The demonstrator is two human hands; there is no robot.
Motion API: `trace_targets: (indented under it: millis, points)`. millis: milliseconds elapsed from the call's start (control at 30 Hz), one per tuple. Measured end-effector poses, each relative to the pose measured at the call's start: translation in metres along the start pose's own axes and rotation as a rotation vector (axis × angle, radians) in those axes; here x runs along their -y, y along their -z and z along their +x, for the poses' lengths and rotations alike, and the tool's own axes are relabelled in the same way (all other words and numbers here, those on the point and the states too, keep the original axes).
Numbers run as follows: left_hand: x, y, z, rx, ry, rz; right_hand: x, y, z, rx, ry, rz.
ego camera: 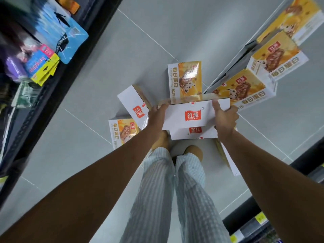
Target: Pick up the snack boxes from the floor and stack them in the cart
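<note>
Above the floor (87, 102), a snack box (191, 114) between both hands (157, 116)

Floor (136, 50): grey tiles with thin lines.
Shelf (57, 95): dark, on one side.
Bags (57, 30): blue and yellow, hanging there.

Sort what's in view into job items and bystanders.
Job: held snack box, gripped by left hand and right hand; second box under it; boxes on the floor.
Bystanders: hanging packets on the shelf; price tags.
</note>
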State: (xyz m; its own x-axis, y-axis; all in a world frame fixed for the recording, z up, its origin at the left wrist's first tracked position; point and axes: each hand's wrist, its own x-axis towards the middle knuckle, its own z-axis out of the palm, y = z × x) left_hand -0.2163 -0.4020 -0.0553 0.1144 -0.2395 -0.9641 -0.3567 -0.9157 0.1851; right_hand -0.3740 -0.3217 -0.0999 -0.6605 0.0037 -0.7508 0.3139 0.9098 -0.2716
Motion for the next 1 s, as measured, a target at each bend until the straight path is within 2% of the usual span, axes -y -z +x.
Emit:
trace_targets:
  millis: [167, 333, 500, 600, 733, 767, 800, 933, 1000]
  points:
    - [0.048, 0.0, -0.03, -0.075, -0.066, -0.111, 0.027, 0.033, -0.045, -0.173, 0.033, -0.098]
    - [0.049, 0.012, -0.122, -0.071, -0.095, -0.362, 0.058, 0.073, -0.087, -0.127, 0.168, -0.138]
    - [0.056, 0.044, -0.196, -0.079, -0.147, -0.563, 0.064, 0.109, -0.135, 0.035, 0.347, -0.055]
    - [0.073, 0.075, -0.228, -0.101, -0.127, -0.633, 0.06, 0.123, -0.177, 0.189, 0.46, -0.065]
    - [0.108, 0.131, -0.256, -0.317, -0.153, -0.474, 0.05, 0.127, -0.234, 0.453, 0.532, -0.138]
    - [0.12, 0.147, -0.263, -0.32, -0.139, -0.459, 0.049, 0.125, -0.246, 0.488, 0.52, -0.156]
    - [0.136, 0.167, -0.276, -0.284, -0.105, -0.485, 0.047, 0.12, -0.264, 0.529, 0.518, -0.183]
    - [0.199, 0.223, -0.313, 0.158, 0.004, -0.566, 0.037, 0.1, -0.315, 0.761, 0.484, -0.312]
    - [0.237, 0.245, -0.331, 0.261, -0.009, -0.674, 0.022, 0.083, -0.349, 0.891, 0.47, -0.383]
